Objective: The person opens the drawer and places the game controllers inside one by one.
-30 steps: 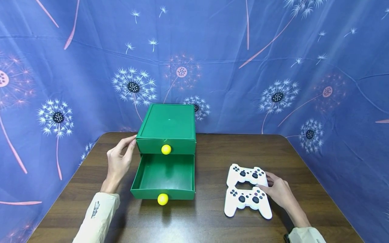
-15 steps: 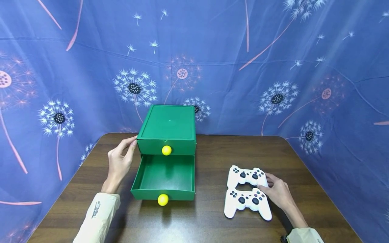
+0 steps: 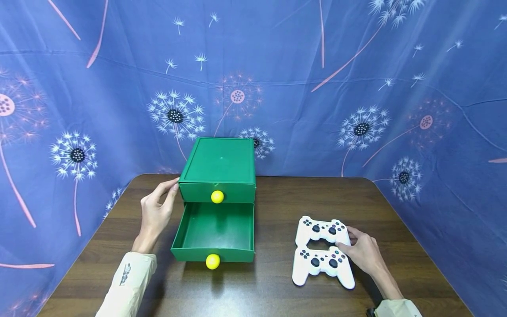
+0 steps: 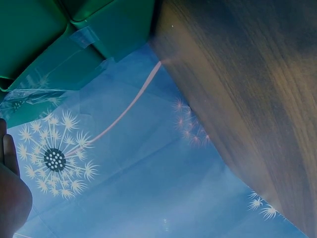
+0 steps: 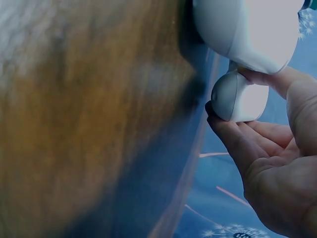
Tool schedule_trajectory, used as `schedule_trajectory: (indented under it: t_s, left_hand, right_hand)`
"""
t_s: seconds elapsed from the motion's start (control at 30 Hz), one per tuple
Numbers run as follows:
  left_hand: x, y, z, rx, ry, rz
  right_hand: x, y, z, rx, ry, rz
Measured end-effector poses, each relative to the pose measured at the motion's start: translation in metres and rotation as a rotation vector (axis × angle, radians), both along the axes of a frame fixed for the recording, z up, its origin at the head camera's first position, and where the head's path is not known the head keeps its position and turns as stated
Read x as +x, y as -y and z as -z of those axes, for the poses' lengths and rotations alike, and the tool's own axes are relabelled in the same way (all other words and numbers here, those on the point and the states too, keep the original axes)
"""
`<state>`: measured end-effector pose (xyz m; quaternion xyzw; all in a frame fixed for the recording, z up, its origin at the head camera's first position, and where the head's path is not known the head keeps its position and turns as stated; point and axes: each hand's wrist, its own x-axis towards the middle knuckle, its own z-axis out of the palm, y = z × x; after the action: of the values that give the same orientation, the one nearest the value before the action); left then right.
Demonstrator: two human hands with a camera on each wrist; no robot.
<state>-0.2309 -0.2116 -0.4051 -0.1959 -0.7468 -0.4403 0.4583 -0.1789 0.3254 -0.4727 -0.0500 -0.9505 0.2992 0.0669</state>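
Little has moved since the earlier frame: the right hand (image 3: 363, 252) pinches the farther white plastic game controller (image 3: 323, 230) on the brown wooden table (image 3: 277, 198), apparently a gripping step; lifting calls for clearing the matching white controller (image 3: 324, 259) crowding it, while the left hand (image 3: 154, 215), fingers uncurled, touches, perhaps only lightly, the green boxy plastic cabinet (image 3: 222, 163), its lower drawer (image 3: 188, 255) pulled out

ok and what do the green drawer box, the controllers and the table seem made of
Green drawer box: probably plastic, thin-walled, with a smooth soft sheen. Controllers: likely hard plastic, smooth, a shell seam showing in the right wrist view. Table: brown wood grain, glossy reflection; wood or laminate, unclear.
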Motion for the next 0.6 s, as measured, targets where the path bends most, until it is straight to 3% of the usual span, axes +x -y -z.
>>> schedule_trajectory:
  t_s: [0.33, 0.6]
  left_hand:
    - [0.0011, 0.0011, -0.0009, -0.006, 0.008, 0.016]
    - [0.0016, 0.0002, -0.0020, 0.000, 0.008, 0.017]
  right_hand:
    - [0.0041, 0.0030, -0.0038, 0.041, -0.059, -0.002]
    - [0.0049, 0.0045, -0.0073, 0.011, -0.078, 0.029]
